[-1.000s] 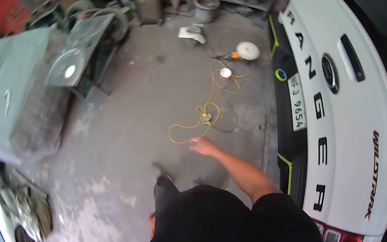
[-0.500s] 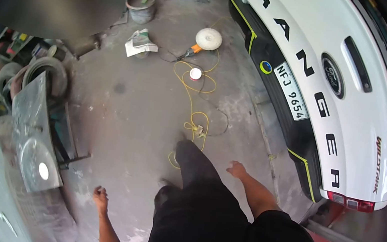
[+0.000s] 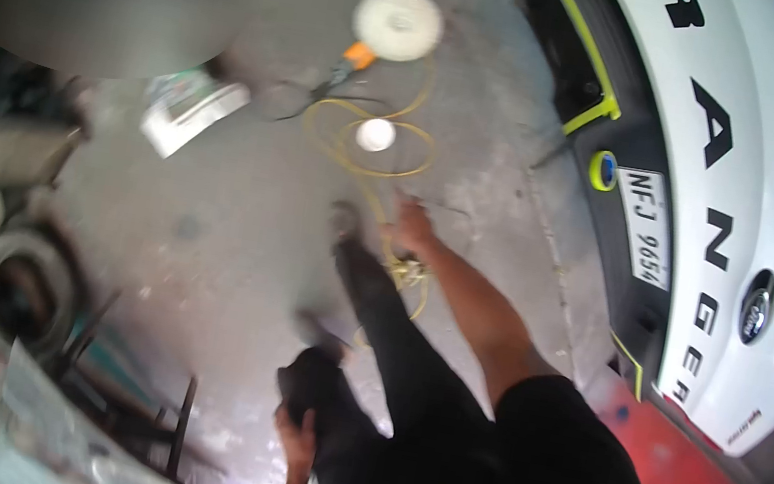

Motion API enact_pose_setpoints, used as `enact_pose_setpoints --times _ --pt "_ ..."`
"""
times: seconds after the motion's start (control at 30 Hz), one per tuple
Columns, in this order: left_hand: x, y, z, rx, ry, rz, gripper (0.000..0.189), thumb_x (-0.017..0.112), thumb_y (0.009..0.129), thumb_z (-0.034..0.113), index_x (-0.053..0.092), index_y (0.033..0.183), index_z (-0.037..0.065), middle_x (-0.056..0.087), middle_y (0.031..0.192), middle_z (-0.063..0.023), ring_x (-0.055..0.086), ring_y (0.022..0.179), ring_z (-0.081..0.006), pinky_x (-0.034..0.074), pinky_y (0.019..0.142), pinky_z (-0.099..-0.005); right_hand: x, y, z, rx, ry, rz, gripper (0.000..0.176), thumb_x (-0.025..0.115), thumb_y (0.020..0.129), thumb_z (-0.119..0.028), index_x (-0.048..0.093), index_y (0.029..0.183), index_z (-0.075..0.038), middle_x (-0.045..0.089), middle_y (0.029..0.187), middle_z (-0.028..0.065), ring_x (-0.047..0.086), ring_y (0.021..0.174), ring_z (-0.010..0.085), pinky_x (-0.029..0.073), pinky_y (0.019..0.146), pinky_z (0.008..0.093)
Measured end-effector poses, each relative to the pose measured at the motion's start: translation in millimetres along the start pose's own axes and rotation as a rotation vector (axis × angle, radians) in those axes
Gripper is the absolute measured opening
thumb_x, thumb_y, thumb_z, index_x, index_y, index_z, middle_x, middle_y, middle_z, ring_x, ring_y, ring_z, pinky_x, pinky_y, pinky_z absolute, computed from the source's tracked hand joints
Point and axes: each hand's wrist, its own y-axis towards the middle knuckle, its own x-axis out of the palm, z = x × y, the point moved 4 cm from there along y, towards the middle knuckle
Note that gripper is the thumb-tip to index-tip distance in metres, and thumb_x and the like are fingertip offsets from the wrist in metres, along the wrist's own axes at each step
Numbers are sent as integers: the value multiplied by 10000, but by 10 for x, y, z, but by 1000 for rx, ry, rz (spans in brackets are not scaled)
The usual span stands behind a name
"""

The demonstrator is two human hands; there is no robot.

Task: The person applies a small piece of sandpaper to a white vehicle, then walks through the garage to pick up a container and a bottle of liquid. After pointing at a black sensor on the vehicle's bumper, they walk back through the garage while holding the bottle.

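My right hand reaches forward above the floor with its fingers apart, blurred, holding nothing. Just beyond it are a round white lid or can and loops of yellow cord. A polisher with a round white pad and an orange neck lies farther off on the floor. Below the hand, a pale connector sits on the cord. My left hand rests against my bent left leg, fingers spread, with nothing in it.
A white pickup tailgate and black bumper stand at the right, with yellow-green tape and a tape roll on the bumper. Paper lies on the floor at the left. A tire and panels crowd the lower left.
The view has shifted forward and lower, so the polisher and cord look larger. My right hand has extended toward the lid and cord. My left hand has come in against my leg.
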Motion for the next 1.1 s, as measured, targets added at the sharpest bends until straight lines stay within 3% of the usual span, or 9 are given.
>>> enact_pose_setpoints --times 0.03,0.2,0.37,0.43,0.63,0.8,0.9,0.97,1.1 --pt "-14 279 122 -60 -90 -8 660 680 961 308 434 1435 -81 521 1358 -291 483 1281 -457 357 1120 -509 183 488 71 24 -50 -12 1130 803 791 -462 130 1635 -128 406 1509 350 353 1448 482 290 1203 556" --pt "43 1794 322 26 83 -199 753 702 938 304 357 1498 -62 468 1415 -291 421 1364 -456 312 1170 -513 225 2102 87 343 -106 27 1141 766 819 -565 56 1650 -237 65 1662 280 279 1457 541 405 1114 638" --pt "-288 2860 316 -53 403 -173 759 711 881 274 389 1490 -45 461 1399 -336 455 1281 -521 360 1096 -575 628 3247 425 476 -48 80 1312 837 727 -595 -68 1635 -317 89 1668 229 231 1503 492 429 1071 653" --pt "-377 2994 240 -82 358 -223 734 692 866 261 416 1461 -68 476 1382 -339 464 1270 -524 369 1085 -571 901 3528 450 483 -34 60 1306 834 726 -599 -52 1639 -305 37 1673 238 162 1516 512 391 1098 675" --pt "-505 3263 99 -132 324 -208 712 667 868 274 433 1429 -97 515 1329 -340 500 1209 -526 386 1056 -569 1331 3786 653 527 -99 176 1197 837 732 -517 89 1638 -287 88 1642 273 252 1447 554 390 1094 657" --pt "-447 3087 52 -54 249 -224 708 663 883 262 412 1445 -88 523 1336 -322 502 1217 -517 386 1064 -564 1498 3179 471 376 -162 265 1030 798 774 -446 250 1616 -220 131 1626 302 286 1421 568 363 1097 658" --pt "-352 2838 11 22 184 -142 696 664 892 240 406 1455 -76 522 1361 -308 491 1248 -508 377 1087 -555 1103 2065 -530 266 -172 42 1254 885 677 -407 102 1628 -174 140 1607 354 325 1397 591 387 1079 668" --pt "-225 2626 -112 136 273 -82 686 678 892 217 412 1463 -56 517 1387 -300 484 1276 -493 367 1110 -539 800 1298 -1113 109 -112 -53 1136 864 713 -407 194 1597 -164 262 1550 336 379 1356 566 404 1038 680" --pt "-120 2412 -94 4 -94 -2 676 709 916 243 426 1466 -29 532 1396 -269 512 1292 -406 376 1115 -486 116 -220 -2184 -225 -153 -72 1109 878 700 -346 242 1601 -224 354 1481 294 443 1292 508 426 994 620"
